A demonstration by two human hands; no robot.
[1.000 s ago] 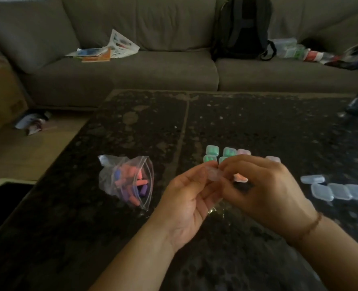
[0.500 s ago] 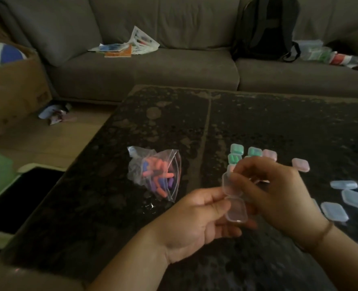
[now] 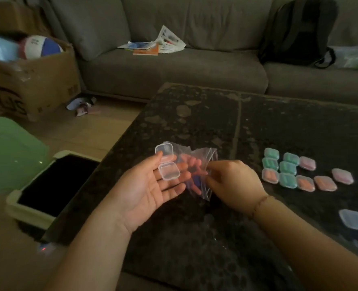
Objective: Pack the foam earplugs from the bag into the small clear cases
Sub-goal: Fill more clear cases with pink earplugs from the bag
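An open clear case (image 3: 169, 171) lies on the straight fingers of my left hand (image 3: 146, 190), palm up, with its lid (image 3: 164, 152) flipped back by my thumb. Just right of it, the clear zip bag (image 3: 194, 162) of orange and purple foam earplugs rests on the dark table (image 3: 194, 114). My right hand (image 3: 234, 183) is at the bag's open edge, fingertips curled and pinching the plastic; whether an earplug is between them is hidden. Several filled cases (image 3: 289, 171) in teal, orange and pink sit to the right.
Empty closed clear cases (image 3: 353, 222) lie at the table's right edge. Left of the table, on the floor, are a white bin (image 3: 29, 208), a green lid (image 3: 10, 156) and a cardboard box (image 3: 33, 80). A sofa (image 3: 173, 66) with papers and a backpack (image 3: 299, 32) stands behind.
My right hand left the case and moved to the bag's mouth. The left hand opened flat, carrying the opened case toward the bag. The view swung left.
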